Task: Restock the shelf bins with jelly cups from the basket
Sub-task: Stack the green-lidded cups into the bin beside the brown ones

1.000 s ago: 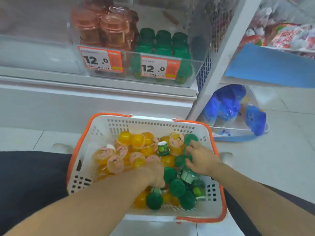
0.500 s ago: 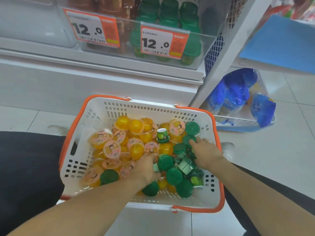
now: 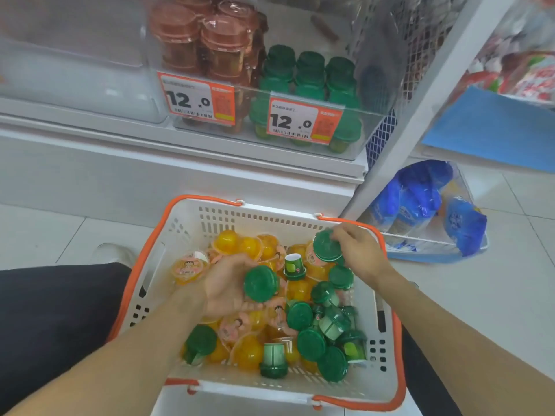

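A white basket with an orange rim [image 3: 186, 229] sits on the floor in front of me, filled with several yellow and green jelly cups. My left hand [image 3: 228, 286] is raised palm-up over the basket's middle and holds a green-lidded jelly cup [image 3: 260, 283]. Over the basket's far right corner, my right hand [image 3: 357, 250] grips another green jelly cup [image 3: 326, 246]. Above, a clear shelf bin [image 3: 354, 145] holds stacked green cups [image 3: 309, 76] on the right and brown cups [image 3: 210, 46] on the left.
Two orange price tags [image 3: 303, 121] reading 12.0 hang on the bin front. A white shelf post [image 3: 426, 106] rises to the right. Blue packets [image 3: 420, 199] lie in a tray on the floor at right. My dark-clothed knee [image 3: 54, 319] is at left.
Both hands have come up out of the pile, each with a green cup. The view has tilted up toward the shelf bin.
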Available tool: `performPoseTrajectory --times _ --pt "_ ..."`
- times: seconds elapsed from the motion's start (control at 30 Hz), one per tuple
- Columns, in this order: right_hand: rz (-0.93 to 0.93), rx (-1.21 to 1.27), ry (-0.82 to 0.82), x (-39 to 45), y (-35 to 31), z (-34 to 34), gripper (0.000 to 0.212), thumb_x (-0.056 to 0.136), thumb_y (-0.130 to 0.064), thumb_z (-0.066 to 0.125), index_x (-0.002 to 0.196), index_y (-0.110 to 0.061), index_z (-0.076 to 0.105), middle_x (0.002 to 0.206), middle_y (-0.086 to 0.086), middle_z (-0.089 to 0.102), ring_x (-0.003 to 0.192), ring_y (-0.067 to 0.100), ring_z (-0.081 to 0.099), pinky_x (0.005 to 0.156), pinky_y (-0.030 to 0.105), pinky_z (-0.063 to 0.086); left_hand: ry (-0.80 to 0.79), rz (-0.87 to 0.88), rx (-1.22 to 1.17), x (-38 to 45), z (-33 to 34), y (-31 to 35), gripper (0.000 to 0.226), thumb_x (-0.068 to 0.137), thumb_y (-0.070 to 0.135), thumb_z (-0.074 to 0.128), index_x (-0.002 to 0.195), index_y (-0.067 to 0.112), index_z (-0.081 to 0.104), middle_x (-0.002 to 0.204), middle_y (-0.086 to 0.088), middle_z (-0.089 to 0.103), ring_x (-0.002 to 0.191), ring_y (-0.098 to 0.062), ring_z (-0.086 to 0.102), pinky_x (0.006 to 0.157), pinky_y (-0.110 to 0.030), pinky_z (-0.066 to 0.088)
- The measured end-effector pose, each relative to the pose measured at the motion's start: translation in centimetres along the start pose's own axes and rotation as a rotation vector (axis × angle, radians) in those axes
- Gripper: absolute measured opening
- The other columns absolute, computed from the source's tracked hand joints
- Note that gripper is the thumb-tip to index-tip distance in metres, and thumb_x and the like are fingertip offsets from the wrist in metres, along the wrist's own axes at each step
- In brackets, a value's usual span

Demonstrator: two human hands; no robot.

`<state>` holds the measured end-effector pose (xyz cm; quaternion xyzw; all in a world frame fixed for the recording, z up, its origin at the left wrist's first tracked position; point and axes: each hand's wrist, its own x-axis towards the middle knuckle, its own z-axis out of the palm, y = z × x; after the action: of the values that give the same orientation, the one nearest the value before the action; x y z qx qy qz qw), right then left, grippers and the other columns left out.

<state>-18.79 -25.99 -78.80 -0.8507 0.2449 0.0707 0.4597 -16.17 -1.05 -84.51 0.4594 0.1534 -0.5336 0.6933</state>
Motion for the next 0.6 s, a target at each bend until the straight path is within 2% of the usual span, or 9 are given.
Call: performPoseTrajectory --times 0.03,0.1,0.17,0.27,0.37,0.4,0.47,0.53,0.6 --pt "0.096 0.209 -0.025 -0.3 -1.7 0.4 0.018 0.098 -0.026 0.047 0.092 -0.018 0.062 0.091 0.006 0.061 0.074 0.02 0.054 0.065 0.034 0.044 -0.045 0.014 -0.098 -0.5 0.2 0.6 0.034 0.084 0.026 0.053 0.109 0.003 0.057 0.096 -0.02 0.064 0.079 -0.035 0.064 0.071 -0.041 0.054" --pt "0.203 0.509 -0.098 -1.1 -4.7 1.0 0.018 0.1 -0.025 0.045 0.094 -0.014 0.058 0.09 0.009 0.059 0.069 0.021 0.055 0.055 0.032 0.04 -0.16 0.034 -0.186 -1.4 0.9 1.8 0.035 0.076 0.028 0.049 0.097 0.001 0.057 0.088 -0.02 0.059 0.077 -0.036 0.06 0.074 -0.043 0.051" --pt "0.212 0.643 -0.225 -1.5 -7.3 1.1 0.02 0.1 -0.024 0.044 0.1 -0.01 0.057 0.093 0.01 0.061 0.068 0.021 0.059 0.053 0.031 0.037 -0.337 0.036 -0.15 -2.4 1.9 3.2 0.038 0.075 0.034 0.052 0.091 0.0 0.057 0.082 -0.02 0.057 0.077 -0.036 0.059 0.075 -0.043 0.051" --pt "0.155 0.719 -0.434 -1.5 -11.5 -0.7 0.023 0.099 -0.025 0.043 0.109 -0.01 0.058 0.093 0.013 0.06 0.063 0.021 0.053 0.051 0.028 0.033 -0.501 0.074 0.084 -4.4 4.6 6.4 0.049 0.085 0.045 0.049 0.1 -0.001 0.056 0.069 -0.019 0.057 0.067 -0.034 0.061 0.066 -0.037 0.048" --pt "0.077 0.726 -0.443 -1.8 -15.8 -3.6 0.025 0.101 -0.022 0.043 0.115 -0.011 0.059 0.087 0.009 0.064 0.056 0.02 0.056 0.045 0.026 0.039 -0.462 0.144 0.28 -7.2 8.1 10.7 0.063 0.09 0.055 0.046 0.109 -0.003 0.059 0.065 -0.019 0.057 0.062 -0.033 0.061 0.061 -0.037 0.045" --pt "0.055 0.724 -0.433 -1.9 -17.0 -4.4 0.025 0.102 -0.022 0.043 0.117 -0.01 0.06 0.091 0.009 0.066 0.058 0.021 0.062 0.047 0.027 0.044 -0.427 0.171 0.329 -8.1 9.2 12.1 0.068 0.088 0.06 0.048 0.11 -0.004 0.061 0.065 -0.019 0.057 0.062 -0.033 0.061 0.06 -0.037 0.045" --pt "0.016 0.694 -0.404 -2.2 -18.5 -5.9 0.028 0.102 -0.021 0.044 0.118 -0.007 0.063 0.102 0.014 0.071 0.074 0.029 0.069 0.059 0.033 0.053 -0.377 0.201 0.42 -9.5 10.8 14.6 0.076 0.084 0.066 0.052 0.113 -0.004 0.061 0.067 -0.017 0.06 0.063 -0.034 0.062 0.058 -0.036 0.048" --pt "-0.014 0.713 -0.323 -2.2 -19.3 -6.8 0.029 0.102 -0.02 0.046 0.119 -0.003 0.063 0.106 0.017 0.072 0.084 0.03 0.069 0.071 0.038 0.058 -0.307 0.242 0.5 -10.4 12.1 16.1 0.071 0.082 0.063 0.057 0.116 0.0 0.059 0.068 -0.016 0.061 0.064 -0.035 0.063 0.056 -0.036 0.051" --pt "-0.025 0.764 -0.232 -2.1 -19.6 -6.8 0.026 0.1 -0.017 0.049 0.116 -0.003 0.065 0.102 0.014 0.072 0.083 0.026 0.068 0.07 0.038 0.059 -0.212 0.319 0.536 -10.9 12.9 16.8 0.058 0.081 0.054 0.067 0.111 0.005 0.059 0.069 -0.016 0.062 0.062 -0.035 0.062 0.056 -0.037 0.052"
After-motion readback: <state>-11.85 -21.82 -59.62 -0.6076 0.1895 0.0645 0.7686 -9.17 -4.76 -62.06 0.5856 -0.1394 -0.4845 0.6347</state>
